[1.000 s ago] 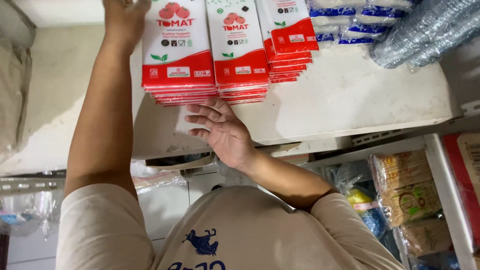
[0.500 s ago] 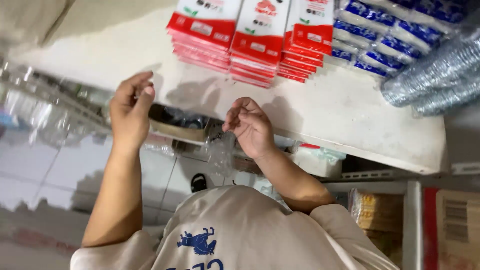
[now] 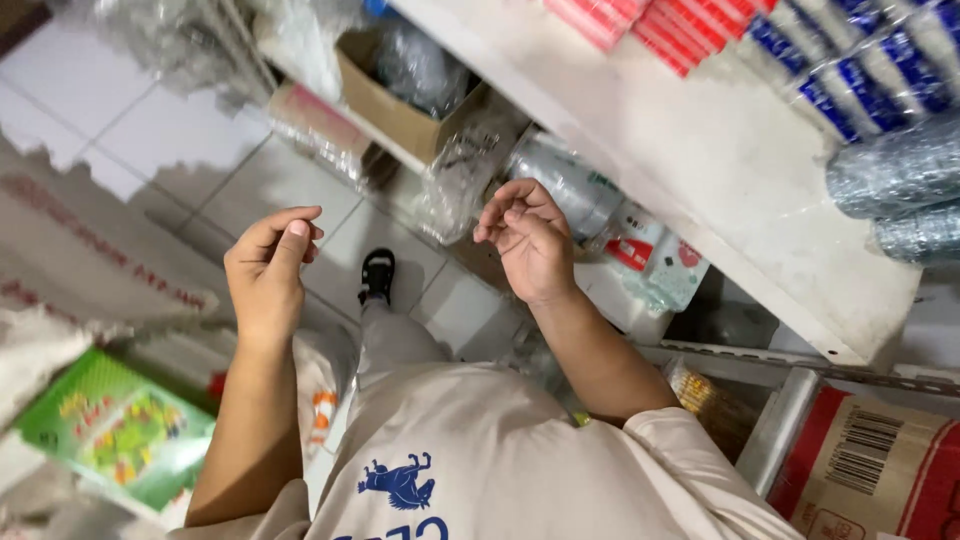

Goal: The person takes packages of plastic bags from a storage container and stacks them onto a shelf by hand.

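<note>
Cardboard box (image 3: pixel 400 100) sits far on the lower shelf; left hand (image 3: pixel 268 270) and right hand (image 3: pixel 528 240) hover loosely curled, holding nothing.

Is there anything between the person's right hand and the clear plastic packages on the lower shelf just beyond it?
Nothing visible does. The right hand is empty, fingers curled, in open air in front of the clear plastic packages on the lower shelf. The left hand is off to the side, over the tiled floor.

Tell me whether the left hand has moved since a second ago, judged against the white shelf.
Yes. The left hand has come down off the red packs, away from the white shelf, and now hangs empty, fingers curled, over the tiled floor.
</note>
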